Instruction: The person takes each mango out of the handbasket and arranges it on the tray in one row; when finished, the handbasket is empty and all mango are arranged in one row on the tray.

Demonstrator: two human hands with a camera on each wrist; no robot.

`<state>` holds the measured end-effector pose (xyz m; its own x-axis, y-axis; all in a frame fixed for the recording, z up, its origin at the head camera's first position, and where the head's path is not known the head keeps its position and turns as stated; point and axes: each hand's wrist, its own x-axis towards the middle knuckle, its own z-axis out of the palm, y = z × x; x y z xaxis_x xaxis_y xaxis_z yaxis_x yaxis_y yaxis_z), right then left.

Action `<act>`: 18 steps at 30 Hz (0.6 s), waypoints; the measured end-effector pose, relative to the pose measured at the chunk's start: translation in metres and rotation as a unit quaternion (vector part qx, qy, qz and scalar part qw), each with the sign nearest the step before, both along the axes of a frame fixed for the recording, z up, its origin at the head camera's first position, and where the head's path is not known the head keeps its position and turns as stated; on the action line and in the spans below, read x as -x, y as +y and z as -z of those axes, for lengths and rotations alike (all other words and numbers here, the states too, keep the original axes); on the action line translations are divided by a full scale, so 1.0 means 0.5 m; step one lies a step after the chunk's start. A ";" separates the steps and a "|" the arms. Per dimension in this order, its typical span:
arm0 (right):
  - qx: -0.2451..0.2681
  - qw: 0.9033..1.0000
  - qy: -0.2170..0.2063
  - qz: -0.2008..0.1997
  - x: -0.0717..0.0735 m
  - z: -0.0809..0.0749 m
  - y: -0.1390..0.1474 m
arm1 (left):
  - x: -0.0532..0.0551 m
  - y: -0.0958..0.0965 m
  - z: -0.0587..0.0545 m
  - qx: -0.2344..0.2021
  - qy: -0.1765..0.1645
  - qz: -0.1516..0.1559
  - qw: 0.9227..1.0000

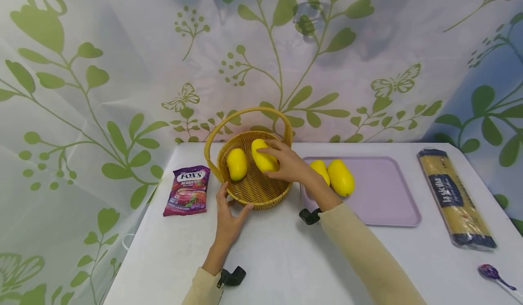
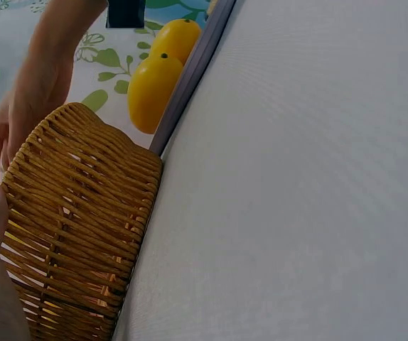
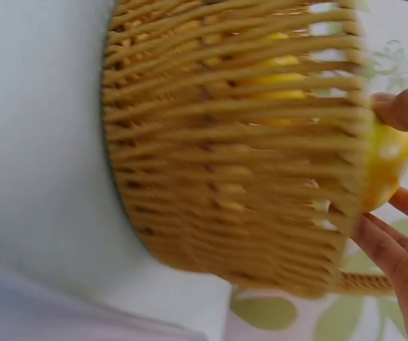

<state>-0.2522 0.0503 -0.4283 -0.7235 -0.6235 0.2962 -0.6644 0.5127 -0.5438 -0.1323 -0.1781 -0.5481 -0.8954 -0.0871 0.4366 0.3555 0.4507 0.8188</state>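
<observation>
Four yellow mangoes (image 1: 237,164), one basket (image 1: 261,204), one tray (image 1: 382,191), one candy bag (image 1: 188,191), one pasta pack (image 1: 455,200), one spoon (image 1: 489,272).
Right grip (image 1: 287,163) pinched one smooth oval mango (image 1: 261,156) at basket's mouth; one lay inside, two on tray. Left grip (image 1: 229,223), spread, touched basket's near-left side.

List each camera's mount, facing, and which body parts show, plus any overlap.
Head: worn on the head, facing forward and down at the table; left hand, right hand, sleeves show.
Left wrist: facing the basket side; part of left hand, plus right hand beyond.
Right wrist: facing basket side; right hand holding yellow fruit.
Shared: both wrist views show basket and right hand.
</observation>
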 end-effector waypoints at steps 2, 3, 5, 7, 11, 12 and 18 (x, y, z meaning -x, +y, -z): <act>0.015 1.000 0.007 -0.001 -0.009 -0.010 0.017 | 0.000 0.001 0.001 -0.002 0.003 0.000 1.000; 0.020 1.000 0.010 0.001 -0.013 -0.013 0.026 | 0.000 0.001 0.002 -0.002 0.005 0.000 1.000; 0.029 1.000 0.008 0.004 -0.023 -0.013 0.043 | 0.000 0.000 0.004 -0.001 0.007 0.000 1.000; 0.027 1.000 0.004 0.013 -0.031 -0.010 0.060 | 0.000 -0.001 0.005 0.000 0.006 -0.002 1.000; 0.019 1.000 0.003 0.025 -0.047 -0.002 0.086 | -0.001 -0.003 0.005 -0.004 0.003 -0.003 1.000; 0.020 0.999 0.004 0.025 -0.051 -0.002 0.092 | -0.001 -0.003 0.004 -0.005 0.002 -0.004 1.000; 0.034 0.999 0.008 0.035 -0.077 -0.018 0.139 | 0.002 0.002 0.001 -0.009 0.010 0.001 1.000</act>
